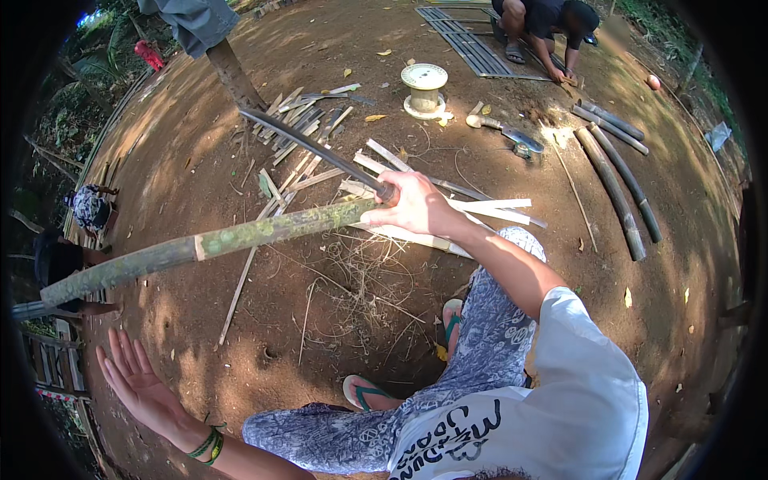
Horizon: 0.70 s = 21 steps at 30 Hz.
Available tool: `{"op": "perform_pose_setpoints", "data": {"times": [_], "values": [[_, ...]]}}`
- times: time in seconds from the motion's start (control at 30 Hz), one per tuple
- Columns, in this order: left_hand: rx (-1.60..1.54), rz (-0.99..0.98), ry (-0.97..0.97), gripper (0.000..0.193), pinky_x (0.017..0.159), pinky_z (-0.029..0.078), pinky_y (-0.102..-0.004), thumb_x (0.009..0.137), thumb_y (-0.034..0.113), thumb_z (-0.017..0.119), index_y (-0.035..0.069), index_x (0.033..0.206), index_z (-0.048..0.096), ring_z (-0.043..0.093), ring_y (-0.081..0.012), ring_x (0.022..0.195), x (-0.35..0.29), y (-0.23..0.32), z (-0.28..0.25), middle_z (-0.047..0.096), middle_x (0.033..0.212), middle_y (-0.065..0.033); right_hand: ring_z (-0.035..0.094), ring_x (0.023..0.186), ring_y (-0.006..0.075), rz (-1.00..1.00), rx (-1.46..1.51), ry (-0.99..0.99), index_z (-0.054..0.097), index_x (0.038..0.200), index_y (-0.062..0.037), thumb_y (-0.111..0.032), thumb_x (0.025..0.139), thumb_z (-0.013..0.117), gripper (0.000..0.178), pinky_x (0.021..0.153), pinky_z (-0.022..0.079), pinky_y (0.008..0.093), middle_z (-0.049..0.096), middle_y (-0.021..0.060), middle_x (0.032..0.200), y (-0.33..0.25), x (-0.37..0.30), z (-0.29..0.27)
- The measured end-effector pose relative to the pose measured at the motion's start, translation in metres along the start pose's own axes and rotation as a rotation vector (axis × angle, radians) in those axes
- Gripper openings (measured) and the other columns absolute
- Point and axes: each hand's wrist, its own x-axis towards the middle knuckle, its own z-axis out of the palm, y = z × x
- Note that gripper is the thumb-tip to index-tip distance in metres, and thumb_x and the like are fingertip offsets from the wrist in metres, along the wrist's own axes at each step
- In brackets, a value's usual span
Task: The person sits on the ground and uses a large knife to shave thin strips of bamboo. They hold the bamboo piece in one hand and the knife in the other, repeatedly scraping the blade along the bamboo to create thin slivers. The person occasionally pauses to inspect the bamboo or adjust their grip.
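Observation:
My right hand is closed round the brown handle of a machete, whose long dark blade points away to the upper left. Just below the blade, a mossy green bamboo pole stretches leftward from my right fingers. Its near end meets those fingers; whether they also grip it I cannot tell. My left hand is open, palm up and fingers spread, below the pole's far left part and apart from it. Split bamboo strips lie on the ground beneath my right hand, with thin fibrous shavings in front of my feet.
A white spool stands beyond the strips, near a sheathed blade. Bamboo poles lie at right. A person squats by a slatted bamboo panel. Another person's leg stands by piled strips; more people are at left.

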Motion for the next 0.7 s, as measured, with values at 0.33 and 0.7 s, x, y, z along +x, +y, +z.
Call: {"op": "perform_pose_setpoints", "data": {"times": [0.33,0.7], "values": [[0.385,-0.451,-0.311,0.053,0.098,0.052,-0.0360,0.104,0.023,0.057,0.004,0.150,0.038,0.066,-0.0223,0.109,-0.071,-0.106,-0.017,0.067,0.120,-0.0158,0.062,0.067,0.0223,0.549,-0.230,0.584,0.066,0.090,0.0009,-0.039,0.076,0.085,0.047,0.071,0.050,0.0397,0.065,0.0103,0.071,0.146,-0.060,-0.155],[0.885,-0.554,-0.523,0.069,0.077,0.053,-0.0318,0.096,0.017,0.068,0.004,0.155,0.035,0.065,-0.0160,0.086,-0.121,-0.174,-0.135,0.071,0.104,-0.0106,0.067,0.111,0.0382,1.238,-0.515,0.842,0.072,0.111,-0.0042,-0.041,0.080,0.073,0.048,0.096,0.051,0.0464,0.071,0.0231,0.113,0.358,-0.204,-0.144]]}}
